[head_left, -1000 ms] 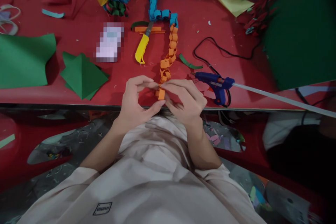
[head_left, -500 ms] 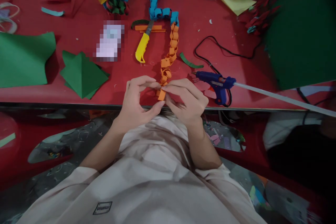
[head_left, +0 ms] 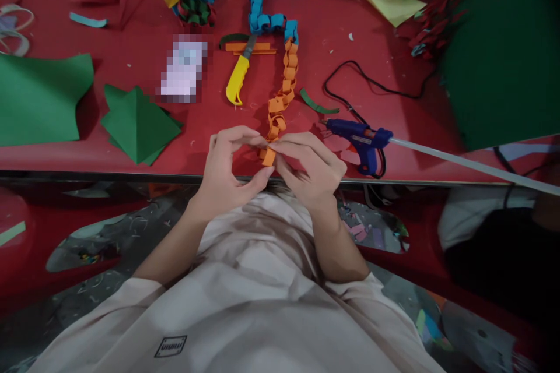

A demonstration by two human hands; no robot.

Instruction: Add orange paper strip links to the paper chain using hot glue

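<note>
A paper chain (head_left: 289, 67) of orange and blue loops runs down the red table to its front edge. Its last orange loop (head_left: 268, 157) sits between my two hands. My left hand (head_left: 230, 166) curves round from the left, with fingertips and thumb closed on that loop. From the right, my right hand (head_left: 308, 166) pinches the same loop with thumb and forefinger. Exactly where the fingertips press is partly hidden. Just right of my right hand, a blue glue gun (head_left: 361, 135) lies on its side with a long glue stick (head_left: 464, 163) in its back.
A yellow-handled cutter knife (head_left: 238, 76) lies beside orange paper strips (head_left: 249, 46). Green paper sheets (head_left: 137, 122) rest at left, near a blurred-out flat object (head_left: 184, 67). The glue gun's black cord (head_left: 376, 84) loops across the right. A person in dark clothing (head_left: 503, 262) is at far right.
Almost nothing differs. The last orange loop has tilted very slightly between my fingers; both hands keep their grip and place.
</note>
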